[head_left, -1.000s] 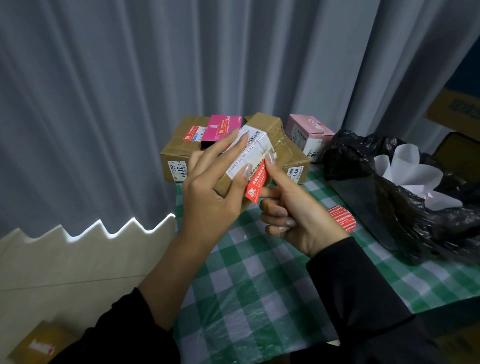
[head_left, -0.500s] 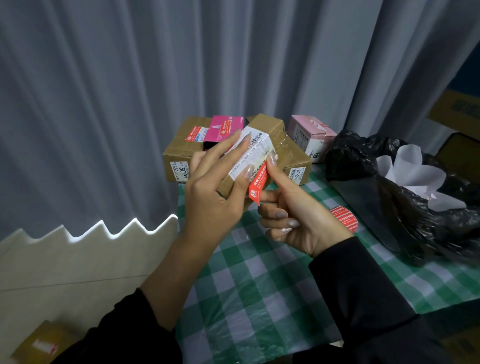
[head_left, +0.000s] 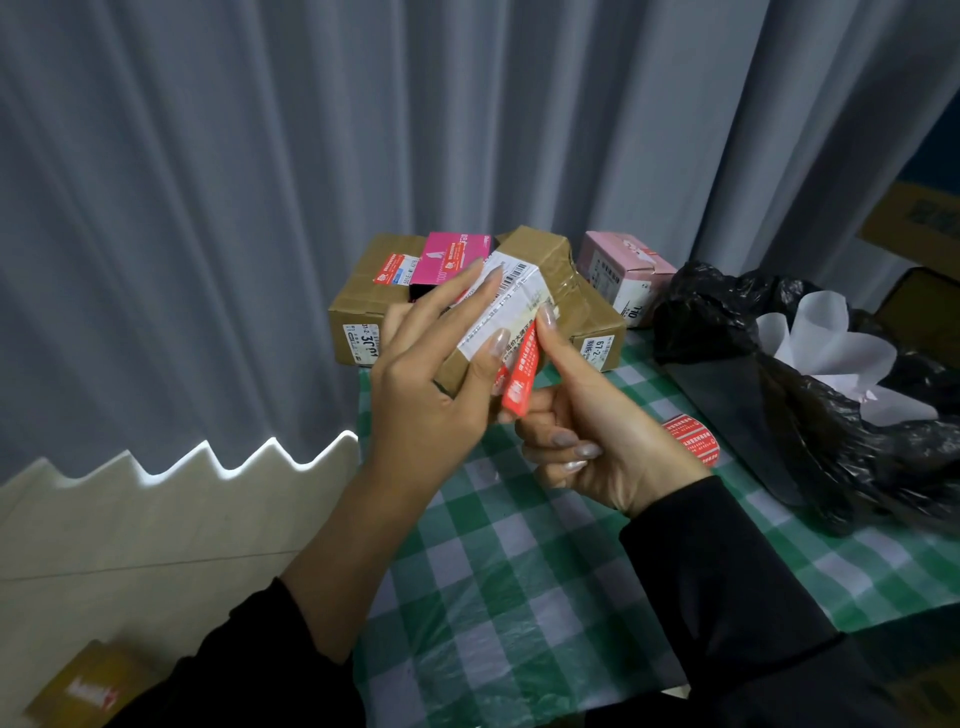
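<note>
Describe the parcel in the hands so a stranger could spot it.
Over the green checked table, in front of the boxes stacked by the grey curtain, the left hand grips a small brown parcel. Unlike the others it is off the table, and the right hand pinches a red sticker hanging from its white label.

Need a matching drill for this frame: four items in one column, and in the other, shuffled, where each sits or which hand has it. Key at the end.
Things
1. small brown parcel
2. red label
3. magenta box
4. round red sticker

Places
A. lying flat on the checked tablecloth
B. pinched by the right hand
C. gripped in the left hand
D. on top of the large brown carton

Pairs: 1-C, 2-B, 3-D, 4-A
</note>
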